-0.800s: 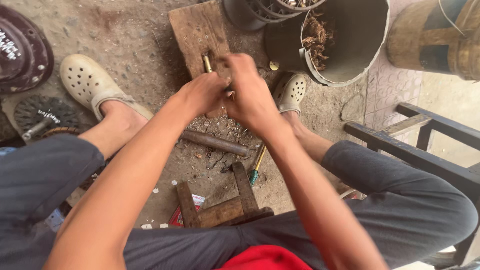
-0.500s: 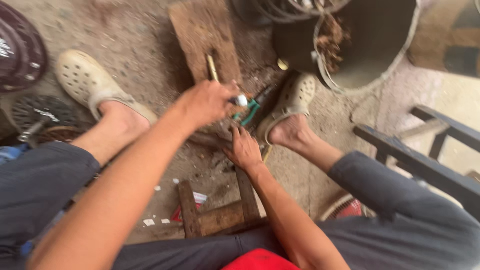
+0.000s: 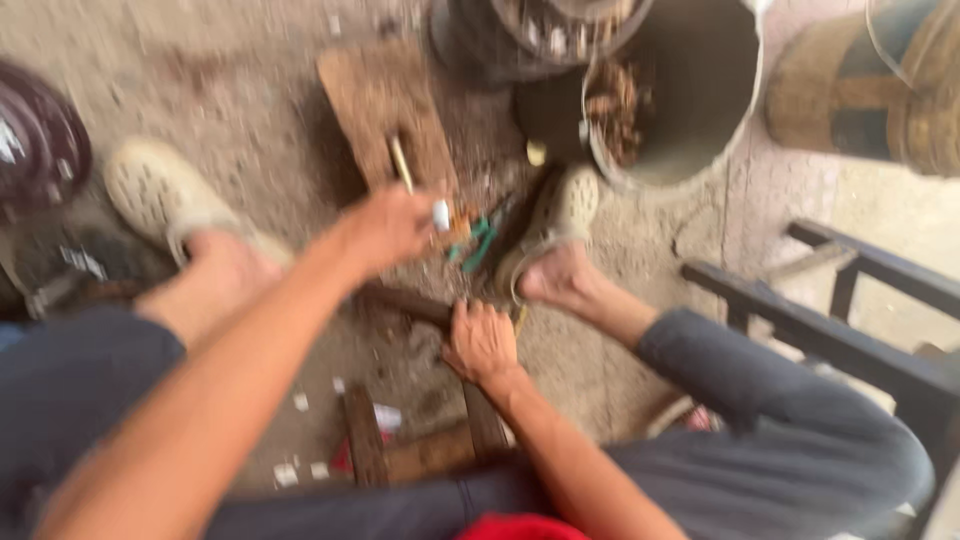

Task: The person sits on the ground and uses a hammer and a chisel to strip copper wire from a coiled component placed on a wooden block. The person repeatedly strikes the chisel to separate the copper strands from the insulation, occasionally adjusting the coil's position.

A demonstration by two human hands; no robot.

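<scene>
The picture is blurred. My left hand [image 3: 385, 225] is raised over the near end of a wooden board [image 3: 380, 100] and pinches a small white-tipped piece [image 3: 440, 213]. A thin pale stick [image 3: 400, 162] lies on the board just beyond that hand. Lower down, my right hand [image 3: 480, 340] is on the ground between my feet, with its fingers curled over the end of a dark bar [image 3: 400, 298]. Green-handled pliers [image 3: 475, 240] lie on the ground between the two hands, next to my right foot in a cream clog [image 3: 560, 215].
My left foot wears a cream clog [image 3: 150, 185] at the left. A grey bucket [image 3: 700, 120] holding brown scraps stands at the top right, and a dark container [image 3: 500, 40] stands beside it. A dark metal frame [image 3: 830, 330] is at the right. A small wooden stool [image 3: 420, 450] is under me.
Both hands were together at the board. My right hand has dropped down to the dark bar. My left hand stays up with the small piece.
</scene>
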